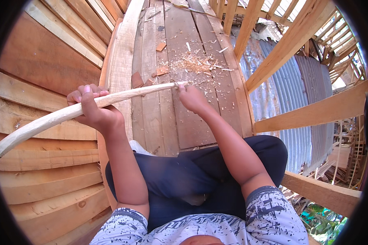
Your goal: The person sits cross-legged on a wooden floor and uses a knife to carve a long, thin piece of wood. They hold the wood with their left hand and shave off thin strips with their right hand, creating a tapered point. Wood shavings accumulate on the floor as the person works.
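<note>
- Head view: the pole [122, 96], pale and stripped, ran from the left rim of the picture, where its thick end was cut off, up to a thin tip over the floor [192, 131].
- The left hand [95, 107] was grasping the pole partway along, thumb over the near side and the other fingers curled round from beyond.
- The right hand [190, 98] was closed at the thin tip, its thumb and forefinger pinching the end; a small dark detail there was too small to make out.
- Between the two hands the pole hung clear of the planks, tilted slightly, beyond the person's knees.
- Shavings [194, 63] lay in a loose heap on the floor just past the right hand, with stray curls scattered around it.
- Three reddish chips [161, 46] lay to the left of the heap, one farther off and two nearer the pole.
- The person sat cross-legged in dark trousers [171, 177] and a patterned shirt [276, 214].
- A white thing [141, 148], partly hidden, lay near the left forearm.
- On the left stood a wall [57, 161] of overlapping boards.
- On the right were wooden beams [310, 109], with corrugated sheets [290, 100] beyond and green leaves [324, 220] low down.
</note>
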The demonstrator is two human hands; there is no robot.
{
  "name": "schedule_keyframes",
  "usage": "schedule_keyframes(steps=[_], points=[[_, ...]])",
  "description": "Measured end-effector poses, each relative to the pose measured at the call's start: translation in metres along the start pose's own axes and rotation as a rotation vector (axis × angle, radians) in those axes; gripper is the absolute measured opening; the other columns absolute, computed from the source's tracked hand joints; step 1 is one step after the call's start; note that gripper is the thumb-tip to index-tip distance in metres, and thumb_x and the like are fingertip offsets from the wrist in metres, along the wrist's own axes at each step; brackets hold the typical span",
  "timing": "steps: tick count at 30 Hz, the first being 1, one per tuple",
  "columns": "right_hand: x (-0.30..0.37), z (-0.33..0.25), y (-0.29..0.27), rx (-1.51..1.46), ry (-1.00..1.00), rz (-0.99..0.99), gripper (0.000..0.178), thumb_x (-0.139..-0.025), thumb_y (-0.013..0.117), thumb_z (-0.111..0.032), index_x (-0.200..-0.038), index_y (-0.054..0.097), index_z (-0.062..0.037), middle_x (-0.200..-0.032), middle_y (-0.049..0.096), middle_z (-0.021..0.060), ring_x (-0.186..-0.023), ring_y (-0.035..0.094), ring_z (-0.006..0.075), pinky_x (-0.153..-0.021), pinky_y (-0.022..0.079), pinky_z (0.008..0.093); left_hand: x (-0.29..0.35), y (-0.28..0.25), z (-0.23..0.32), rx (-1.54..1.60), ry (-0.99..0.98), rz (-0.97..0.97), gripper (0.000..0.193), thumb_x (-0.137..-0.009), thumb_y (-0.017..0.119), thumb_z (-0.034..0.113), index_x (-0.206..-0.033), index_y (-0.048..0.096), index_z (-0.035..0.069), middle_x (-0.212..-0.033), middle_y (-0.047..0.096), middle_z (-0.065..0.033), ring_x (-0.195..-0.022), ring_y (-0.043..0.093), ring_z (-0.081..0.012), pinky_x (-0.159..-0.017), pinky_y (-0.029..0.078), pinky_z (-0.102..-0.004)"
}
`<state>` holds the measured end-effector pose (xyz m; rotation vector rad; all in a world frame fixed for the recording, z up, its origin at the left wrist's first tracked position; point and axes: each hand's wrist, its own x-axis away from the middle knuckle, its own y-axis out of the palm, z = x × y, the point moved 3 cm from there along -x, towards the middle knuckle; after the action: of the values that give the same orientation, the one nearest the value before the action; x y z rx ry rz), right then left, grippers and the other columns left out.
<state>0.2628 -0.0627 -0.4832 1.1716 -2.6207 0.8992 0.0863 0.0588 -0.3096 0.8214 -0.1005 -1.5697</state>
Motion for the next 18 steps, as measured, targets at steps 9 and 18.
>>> schedule_keyframes(steps=[9,18], points=[[0.011,-0.010,0.021,-0.042,-0.195,0.004,0.055,-0.105,0.035,-0.036,-0.094,0.064,0.0084,-0.095,0.065,0.0351,-0.095,0.062,0.0516,-0.086,0.048,0.0548,0.005,0.008,-0.004,0.144,-0.047,-0.078,0.020,-0.080,0.058,0.010,-0.076,0.039,0.015,-0.062,0.038,0.0025,-0.053,0.036,-0.0095,-0.054,0.036,-0.0247],[0.034,-0.039,0.021,-0.029,-0.316,0.003,0.057,-0.106,0.037,-0.036,-0.071,0.055,0.0053,-0.069,0.062,0.0254,-0.067,0.061,0.0418,-0.067,0.045,0.0515,-0.003,-0.002,-0.009,0.283,-0.043,-0.262,0.023,-0.072,0.055,0.006,-0.084,0.037,0.015,-0.062,0.038,0.0002,-0.049,0.039,-0.0105,-0.051,0.040,-0.0225]])
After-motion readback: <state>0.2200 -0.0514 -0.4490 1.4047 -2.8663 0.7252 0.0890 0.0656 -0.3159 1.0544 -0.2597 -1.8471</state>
